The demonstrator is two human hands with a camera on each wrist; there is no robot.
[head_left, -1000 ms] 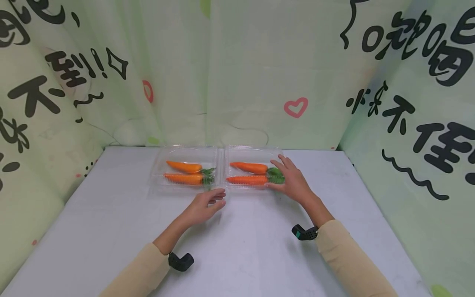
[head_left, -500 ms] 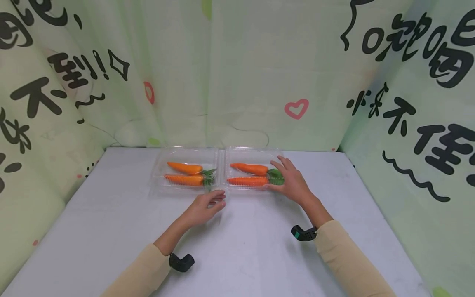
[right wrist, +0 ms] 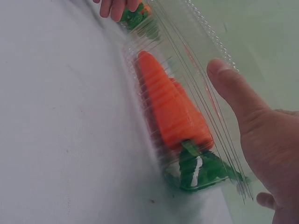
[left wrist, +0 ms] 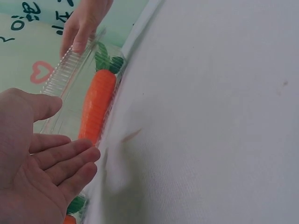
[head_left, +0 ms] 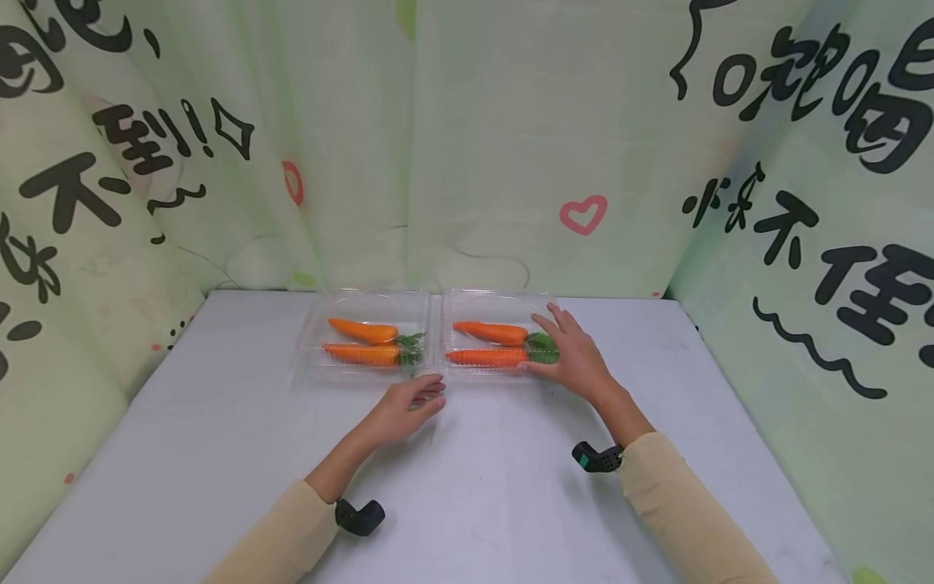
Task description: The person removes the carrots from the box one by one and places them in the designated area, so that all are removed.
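Note:
Two lidded clear plastic boxes stand side by side at the table's far edge. Inside the left box point(head_left: 314, 324) lie two orange carrots point(head_left: 361, 354) with green tops. Another pair of carrots point(head_left: 487, 357) fills the front of the right box point(head_left: 503, 304), their leaves pointing right. My right hand point(head_left: 576, 357) spreads over the right box's right end, thumb toward the front and fingers farther back. Just in front of the gap between the boxes, my left hand point(head_left: 404, 405) hovers with loosely bent fingers, palm facing right, nothing in it.
A white cloth covers the table point(head_left: 474, 503). Behind and at both sides hangs a pale green curtain point(head_left: 481, 146) with black lettering, close to the boxes' back edges. Each wrist wears a black camera point(head_left: 359, 517).
The left hand has drifted very slightly to the right. The boxes, the carrots and the right hand look unmoved.

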